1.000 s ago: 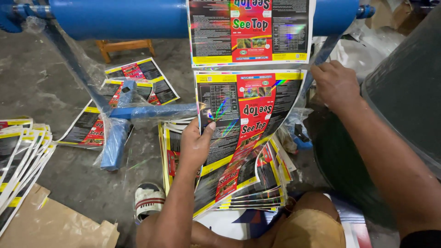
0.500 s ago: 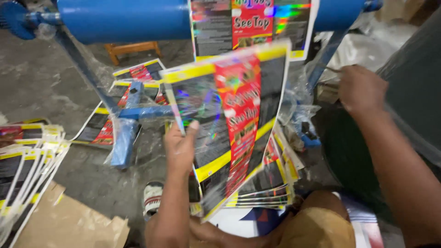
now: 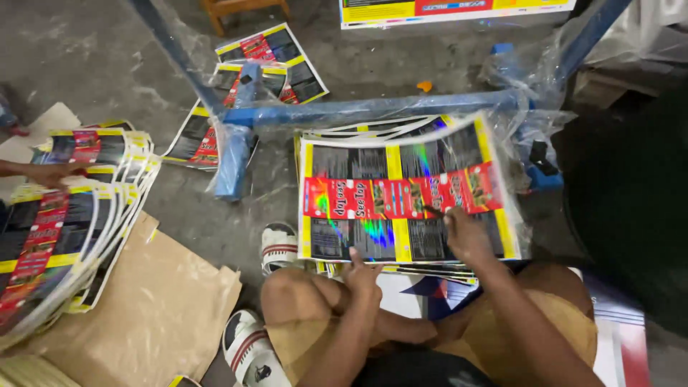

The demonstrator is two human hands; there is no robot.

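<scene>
While both hands press flat, fingers spread, glossy printed sheet (image 3: 401,197), red band, yellow stripes, atop stack.

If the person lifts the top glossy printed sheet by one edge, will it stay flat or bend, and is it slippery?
The top sheet probably bends: it looks thin, and its far edge already curves up. Its shiny, rainbow-reflecting surface suggests that it slides easily over the stack beneath. The right hand and left hand rest at its near edge.

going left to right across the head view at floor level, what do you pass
fanned stack of printed sheets → brown cardboard → white sandal → left hand → right hand on the shiny top sheet → dark drum
</scene>
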